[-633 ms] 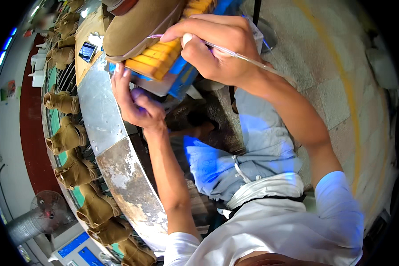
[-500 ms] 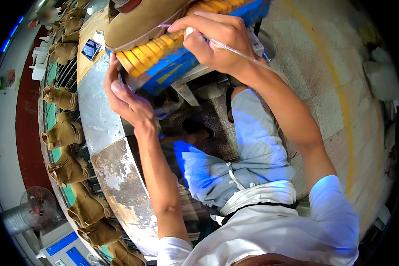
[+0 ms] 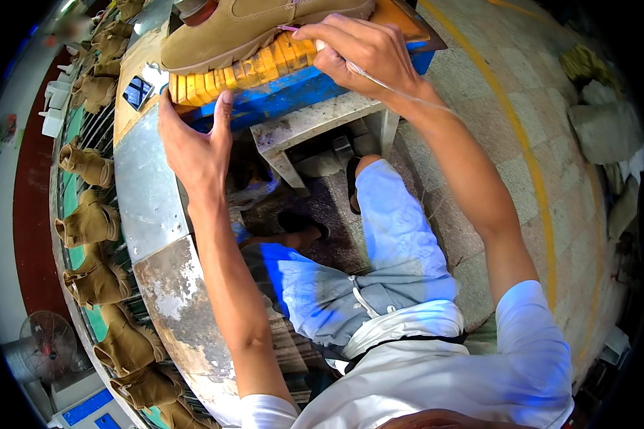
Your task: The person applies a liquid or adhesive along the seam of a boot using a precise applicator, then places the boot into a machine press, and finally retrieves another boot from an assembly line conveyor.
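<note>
A tan suede boot [image 3: 229,36] lies on its side over a yellow ribbed pad [image 3: 243,77], which tops a blue block [image 3: 279,96]. My right hand [image 3: 368,57] is closed in a pinch around a thin pen-like tool [image 3: 288,28] with a pinkish tip. That tip meets the boot's lower edge, and a thin clear tube runs from the tool back along my wrist. At the pad's left end is my left hand [image 3: 197,146], thumb and fingers spread apart. Its fingertips reach the pad's corner, partly hidden, and it grips nothing that I can see.
A phone [image 3: 137,93] lies on the bench beside a small white item [image 3: 154,75]. Along the left, several tan boots [image 3: 89,218] stand on a rack with green strips. The metal-topped bench [image 3: 147,193] borders my left arm. A light stool-like frame [image 3: 315,125] supports the block.
The view has shifted, showing more of the blue block and its support. My left thumb has spread away from the fingers. The tool tip has moved slightly right along the boot's edge.
</note>
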The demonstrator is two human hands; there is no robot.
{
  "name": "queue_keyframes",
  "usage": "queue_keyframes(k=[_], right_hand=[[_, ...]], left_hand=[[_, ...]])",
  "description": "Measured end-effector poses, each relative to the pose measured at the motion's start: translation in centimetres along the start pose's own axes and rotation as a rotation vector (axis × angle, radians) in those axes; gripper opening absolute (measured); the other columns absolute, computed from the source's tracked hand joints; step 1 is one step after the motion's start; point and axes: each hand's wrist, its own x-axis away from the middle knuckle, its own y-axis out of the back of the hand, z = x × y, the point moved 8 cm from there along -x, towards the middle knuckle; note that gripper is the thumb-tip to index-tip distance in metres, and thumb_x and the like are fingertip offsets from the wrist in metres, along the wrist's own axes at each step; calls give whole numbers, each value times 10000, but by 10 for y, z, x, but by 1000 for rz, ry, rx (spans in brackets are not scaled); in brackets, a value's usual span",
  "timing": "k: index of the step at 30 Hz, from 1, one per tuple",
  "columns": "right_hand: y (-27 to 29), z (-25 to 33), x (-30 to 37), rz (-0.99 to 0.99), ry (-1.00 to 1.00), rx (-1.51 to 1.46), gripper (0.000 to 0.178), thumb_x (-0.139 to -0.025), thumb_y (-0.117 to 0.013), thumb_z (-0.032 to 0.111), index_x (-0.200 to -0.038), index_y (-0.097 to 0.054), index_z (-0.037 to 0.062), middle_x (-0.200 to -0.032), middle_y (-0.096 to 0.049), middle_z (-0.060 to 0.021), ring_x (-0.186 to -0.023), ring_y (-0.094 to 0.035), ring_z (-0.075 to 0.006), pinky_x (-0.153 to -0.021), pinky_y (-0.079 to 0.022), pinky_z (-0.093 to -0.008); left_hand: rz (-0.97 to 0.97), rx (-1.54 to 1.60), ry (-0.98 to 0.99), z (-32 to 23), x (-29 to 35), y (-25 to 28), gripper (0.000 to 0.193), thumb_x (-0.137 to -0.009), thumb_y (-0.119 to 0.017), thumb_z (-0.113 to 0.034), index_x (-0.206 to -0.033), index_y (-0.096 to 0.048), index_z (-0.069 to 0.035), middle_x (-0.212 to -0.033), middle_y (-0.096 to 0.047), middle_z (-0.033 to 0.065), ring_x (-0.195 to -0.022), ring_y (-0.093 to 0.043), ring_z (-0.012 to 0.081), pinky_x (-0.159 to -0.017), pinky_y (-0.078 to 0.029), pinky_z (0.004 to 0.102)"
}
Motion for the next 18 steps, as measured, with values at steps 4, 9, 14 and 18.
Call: queue_keyframes(k=[4,9,14,18], right_hand=[[5,-4,3,-23,55,-6,233,-931,-603,132,-1102,-759,103,-866,-713,-50,-704,-697,-214,-602,-563,-344],[9,-17,16,-3,-6,-9,234,-936,-609,128,-1107,-764,96,-853,-707,-52,-697,-685,-203,-606,-567,-343],[29,-33,30,11,-29,61,232,-924,-621,132,-1096,-773,96,-837,-702,-59,-646,-664,-192,-578,-544,-347],[56,-29,30,33,-40,114,217,-918,-623,124,-1065,-779,87,-786,-691,-67,-605,-645,-199,-557,-524,-343]], left_hand=[[34,38,17,6,-4,-3,921,-799,-891,-472,-1427,-493,72,-1283,-628,263,-1171,-615,389,-1020,-484,442],[55,-17,-1,10,-4,-4,934,-755,-947,-417,-1421,-507,68,-1283,-643,219,-1162,-632,295,-1016,-491,390],[122,87,118,32,-9,-18,950,-748,-957,-392,-1449,-498,55,-1237,-678,166,-1132,-632,237,-1002,-496,361],[194,150,32,55,-37,-27,967,-708,-959,-423,-1433,-528,50,-1345,-633,215,-1177,-637,314,-1017,-505,398]])
